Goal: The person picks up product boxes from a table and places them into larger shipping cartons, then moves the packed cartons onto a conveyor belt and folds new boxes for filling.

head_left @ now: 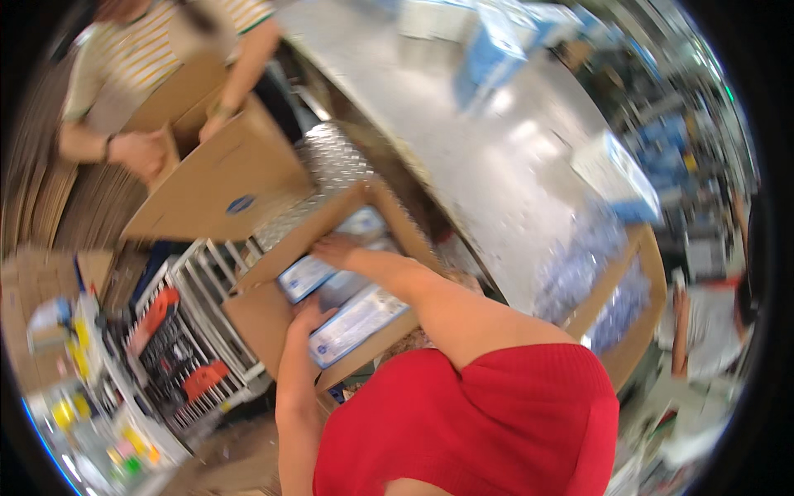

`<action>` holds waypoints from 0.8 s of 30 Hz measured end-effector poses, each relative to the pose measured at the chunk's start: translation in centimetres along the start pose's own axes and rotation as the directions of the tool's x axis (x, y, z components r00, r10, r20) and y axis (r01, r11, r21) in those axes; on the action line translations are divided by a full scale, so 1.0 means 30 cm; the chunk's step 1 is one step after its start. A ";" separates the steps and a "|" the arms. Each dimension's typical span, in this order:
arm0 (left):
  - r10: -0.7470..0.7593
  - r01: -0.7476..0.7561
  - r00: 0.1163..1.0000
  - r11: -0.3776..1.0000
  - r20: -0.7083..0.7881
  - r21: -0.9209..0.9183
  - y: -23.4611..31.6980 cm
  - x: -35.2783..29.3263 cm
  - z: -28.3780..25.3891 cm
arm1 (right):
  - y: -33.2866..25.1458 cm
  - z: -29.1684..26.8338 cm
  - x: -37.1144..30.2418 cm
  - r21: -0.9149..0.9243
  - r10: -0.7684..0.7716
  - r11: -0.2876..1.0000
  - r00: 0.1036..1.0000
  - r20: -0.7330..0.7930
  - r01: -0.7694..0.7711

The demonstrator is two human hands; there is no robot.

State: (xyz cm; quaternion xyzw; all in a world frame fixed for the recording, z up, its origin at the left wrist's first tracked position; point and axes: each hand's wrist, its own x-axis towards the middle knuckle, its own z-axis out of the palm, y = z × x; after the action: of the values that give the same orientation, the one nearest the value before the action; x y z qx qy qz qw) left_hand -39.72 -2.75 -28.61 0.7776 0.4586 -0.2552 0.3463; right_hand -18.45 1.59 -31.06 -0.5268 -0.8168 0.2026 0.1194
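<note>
An open cardboard carton (248, 324) stands before me, with blue-and-white boxes packed inside. Over its left side reaches my left hand (309, 315), fingers apart, touching the end of a long white-and-blue box (364, 324). My right hand (337, 250) lies with fingers stretched over another blue-and-white box (305, 276), near the carton's middle. Farther in, one more such box (361, 221) shows beyond the right hand. A clear plastic-looking surface lies between the boxes, too blurred to make out. My right forearm hides part of the carton's right side.
Across from me a person holds another open carton (227, 194). A metal table (513, 157) on the right carries blue-and-white boxes (492, 54) and a carton of clear bluish plastic pieces (653, 277). To the left stand a white rack (217, 277) with orange-red items and stacked flat cardboard (91, 207).
</note>
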 end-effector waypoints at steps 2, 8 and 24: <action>-0.102 0.099 0.994 0.993 0.036 0.065 -0.017 -0.020 -0.042 | -0.052 -0.042 0.092 -0.027 0.003 1.000 0.964 0.267 0.004; -0.036 0.005 0.972 0.991 -0.230 -0.137 0.014 0.049 -0.220 | -0.159 -0.889 -0.111 0.463 -0.235 0.863 0.972 0.017 0.201; 0.220 -0.220 0.975 0.975 0.023 -0.035 0.191 0.218 -0.302 | 0.368 -0.771 -1.433 -0.134 0.677 0.459 0.443 -0.588 -0.879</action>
State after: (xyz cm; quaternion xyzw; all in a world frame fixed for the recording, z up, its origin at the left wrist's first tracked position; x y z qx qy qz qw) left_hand -30.96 5.82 -25.82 0.8145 0.3691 -0.2181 0.3909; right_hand 17.86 -28.73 -14.75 -0.8925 -0.4375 -0.0763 0.0791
